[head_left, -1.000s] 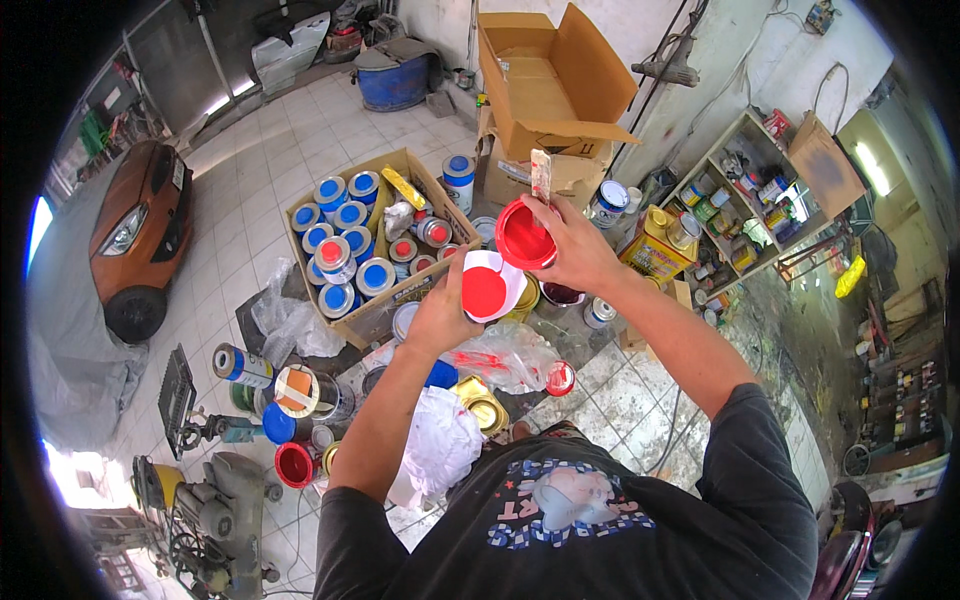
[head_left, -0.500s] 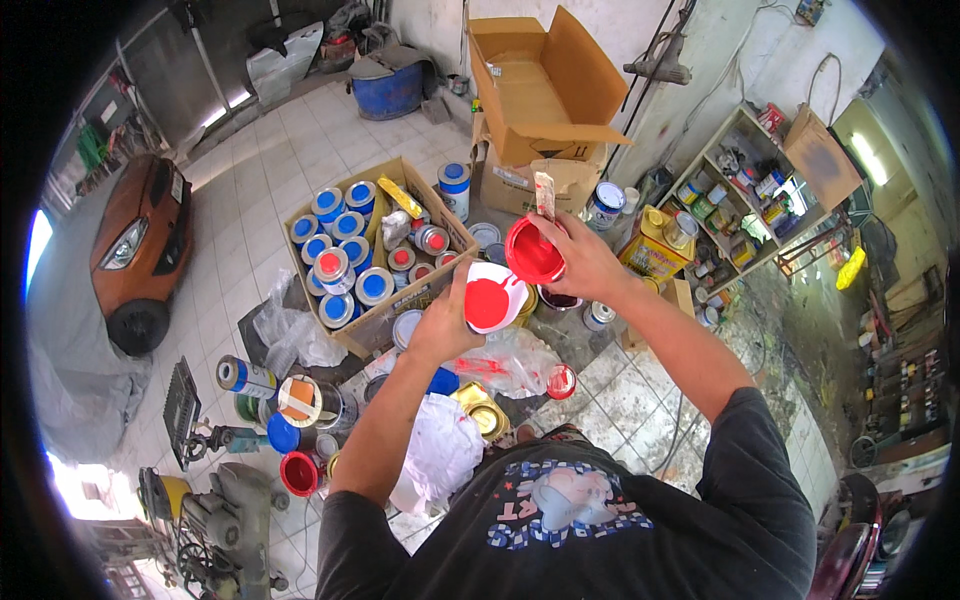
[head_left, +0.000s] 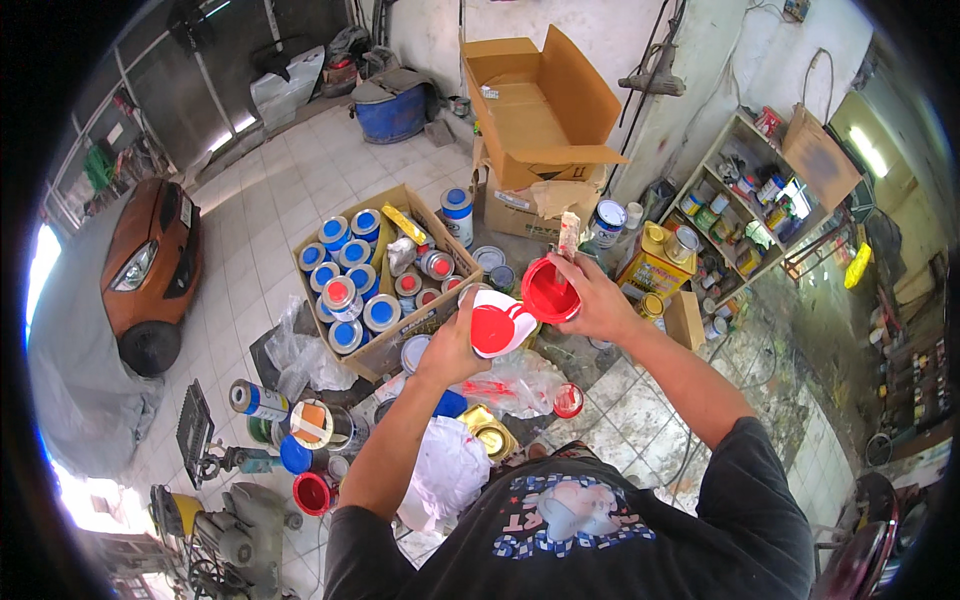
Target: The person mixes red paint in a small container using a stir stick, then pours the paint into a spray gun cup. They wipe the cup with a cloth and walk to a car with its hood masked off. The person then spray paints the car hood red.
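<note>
Your left hand has its fingers clamped on the white cup, already pooled with red paint, while your right hand grips the red can at its two o'clock, apparently not emptied.

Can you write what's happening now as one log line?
left hand: holds white cup of red liquid | right hand: holds red-coated can and stick, can tilted toward cup | nearby: cardboard box, cans
</note>
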### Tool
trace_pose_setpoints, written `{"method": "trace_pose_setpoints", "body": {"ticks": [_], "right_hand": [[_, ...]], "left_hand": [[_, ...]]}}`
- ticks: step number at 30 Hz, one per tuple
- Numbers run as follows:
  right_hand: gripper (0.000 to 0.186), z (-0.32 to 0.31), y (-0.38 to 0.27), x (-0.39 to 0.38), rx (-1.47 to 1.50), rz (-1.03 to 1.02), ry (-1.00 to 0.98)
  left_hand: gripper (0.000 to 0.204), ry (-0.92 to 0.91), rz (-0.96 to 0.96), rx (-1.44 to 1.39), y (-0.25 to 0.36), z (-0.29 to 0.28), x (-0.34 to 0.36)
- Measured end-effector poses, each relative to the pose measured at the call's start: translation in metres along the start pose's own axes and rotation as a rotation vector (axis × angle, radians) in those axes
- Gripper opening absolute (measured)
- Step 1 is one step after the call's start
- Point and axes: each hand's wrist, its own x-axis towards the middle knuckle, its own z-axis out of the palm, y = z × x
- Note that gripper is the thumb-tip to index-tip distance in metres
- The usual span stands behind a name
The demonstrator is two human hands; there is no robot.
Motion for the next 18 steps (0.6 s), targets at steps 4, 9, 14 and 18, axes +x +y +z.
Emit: {"method": "trace_pose_setpoints", "body": {"ticks": [4,9,14,18], "right_hand": [[0.106,0.002,0.007,-0.016,0.048,0.037,0.067],[0.11,0.014,0.009,-0.048,0.113,0.163,0.189],[0.116,0.039,0.028,-0.093,0.306,0.33,0.387],[0.122,0.069,0.043,-0.136,0.549,0.559,0.475]], "left_hand": [[0.129,-0.002,-0.016,-0.032,0.006,-0.002,0.003],[0.129,0.019,-0.062,-0.045,0.007,-0.003,0.003],[0.128,0.055,-0.07,-0.034,0.006,-0.011,0.0],[0.126,0.124,-0.029,-0.028,0.01,-0.014,0.002]]}}
